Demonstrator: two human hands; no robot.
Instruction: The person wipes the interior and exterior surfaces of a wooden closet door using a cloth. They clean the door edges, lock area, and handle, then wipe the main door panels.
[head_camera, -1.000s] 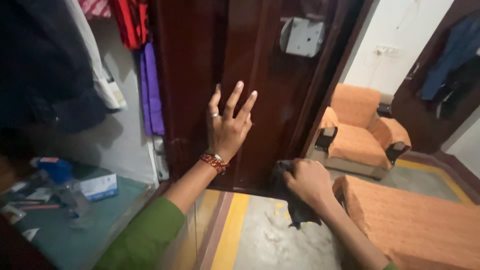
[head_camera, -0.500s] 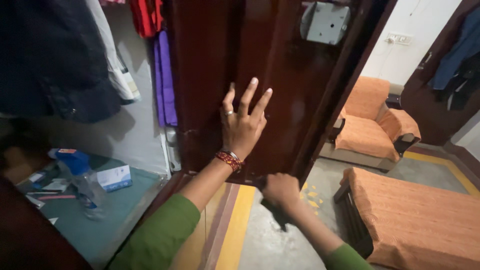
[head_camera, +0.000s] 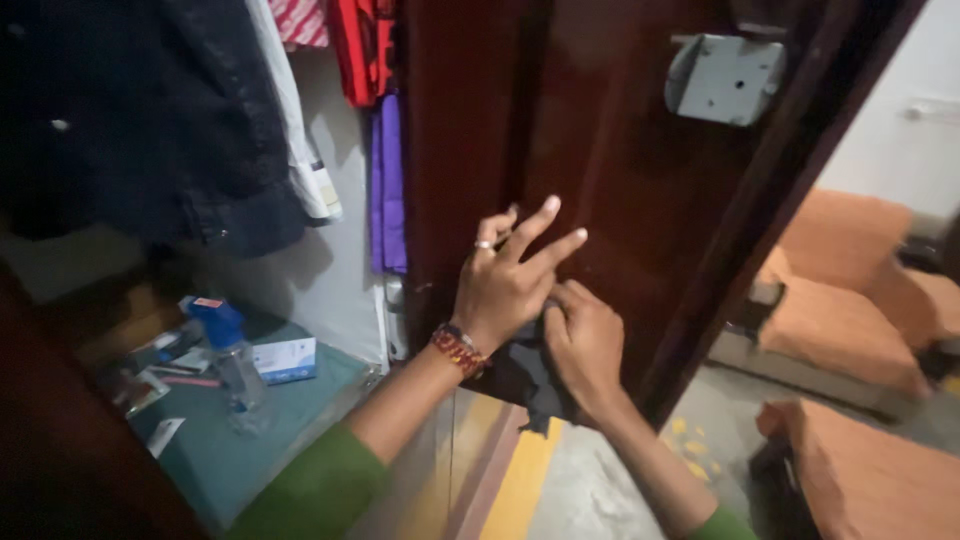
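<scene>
My left hand (head_camera: 510, 285) rests flat on the dark brown wooden door (head_camera: 610, 180), fingers spread, with a ring and a red beaded bracelet at the wrist. Just to its right, my right hand (head_camera: 585, 345) presses a dark cloth (head_camera: 525, 380) against the lower part of the same door. The cloth hangs down below both hands. Both sleeves are green.
A grey metal lock box (head_camera: 725, 78) sits high on the door. Clothes hang at the left: a dark jacket (head_camera: 150, 120), red and purple garments (head_camera: 385, 185). A spray bottle (head_camera: 232, 365) and a small box (head_camera: 283, 360) stand on a teal surface. Orange sofas (head_camera: 860, 290) are at the right.
My right hand has brought the cloth up from the door's bottom edge and leftward, close to my left hand. The left hand's fingers have curled somewhat. The view shifted left.
</scene>
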